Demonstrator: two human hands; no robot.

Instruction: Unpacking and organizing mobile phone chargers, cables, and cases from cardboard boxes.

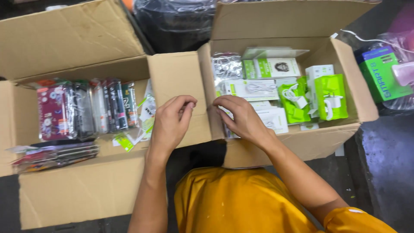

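Two bare hands meet near the middle of the frame, above an orange garment [241,203] that fills the bottom centre. The left hand [170,123] rests against the side flap [179,82] of the left cardboard box [82,190], its fingers curled and the tips pinched together near the thumb; whether anything small sits between them cannot be told. The right hand [241,118] is just beside it, across a narrow gap, fingers bent and fingertips pressed toward the left wall of the right cardboard box [302,144], at the edge of the white packets there; it too looks pinched rather than spread, and any thing in its grip is hidden. Left of the hands, in the left half of the frame, the left box holds a row of clear-wrapped phone cases [82,110] standing upright on edge, with a flat stack of more cases [56,155] lying at the lower left and a few loose green-and-white tags [125,140] near the box's front. Right of the hands, the right box holds white packets of cable [254,88], bright green packets with white chargers [330,97] toward the right wall, and a clear bag of coiled cable [226,67] at the back left. Farther off, at the top centre, a dark plastic-wrapped bundle [174,21] sits between the two boxes' raised flaps, and at the upper right edge lies a green and blue carton [381,73].
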